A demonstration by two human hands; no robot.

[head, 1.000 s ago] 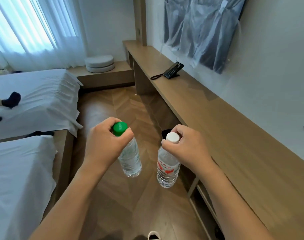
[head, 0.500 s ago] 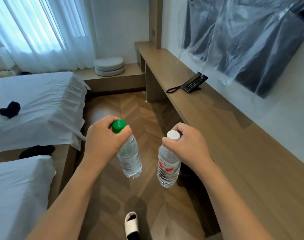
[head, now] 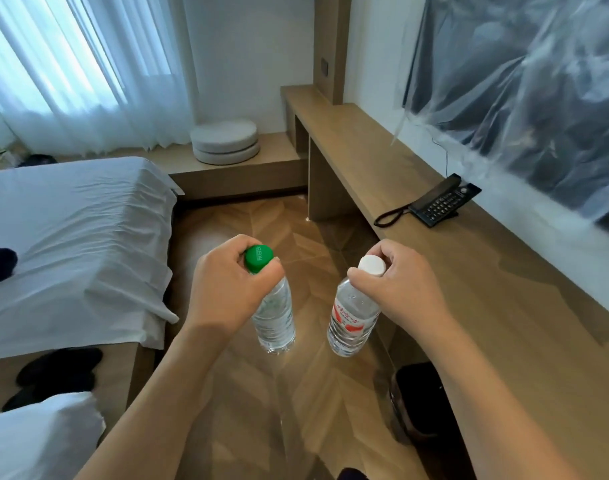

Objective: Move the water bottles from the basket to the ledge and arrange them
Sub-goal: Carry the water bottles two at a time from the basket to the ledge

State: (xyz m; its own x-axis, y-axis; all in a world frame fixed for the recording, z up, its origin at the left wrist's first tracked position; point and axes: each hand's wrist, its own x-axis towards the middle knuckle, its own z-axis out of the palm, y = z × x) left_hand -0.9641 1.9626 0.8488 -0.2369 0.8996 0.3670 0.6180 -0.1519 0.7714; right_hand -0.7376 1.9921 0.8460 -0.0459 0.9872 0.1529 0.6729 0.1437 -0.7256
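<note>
My left hand [head: 227, 289] grips a clear water bottle with a green cap [head: 275, 323] by its neck, hanging over the wooden floor. My right hand [head: 400, 292] holds a second clear bottle with a white cap and red label [head: 351, 323] the same way, just left of the ledge's front edge. The long wooden ledge [head: 469, 289] runs along the right wall, its top bare beside my right hand. No basket is in view.
A black desk phone [head: 441, 200] with a coiled cord sits on the ledge farther along. A plastic-covered dark screen [head: 538, 81] hangs above it. White beds [head: 71, 237] stand at the left, round cushions [head: 225, 142] at the back, a dark bin [head: 421, 400] below the ledge.
I have walked forward along the ledge; the phone and the covered screen are nearer. Both hands keep the bottles in the same grip, side by side.
</note>
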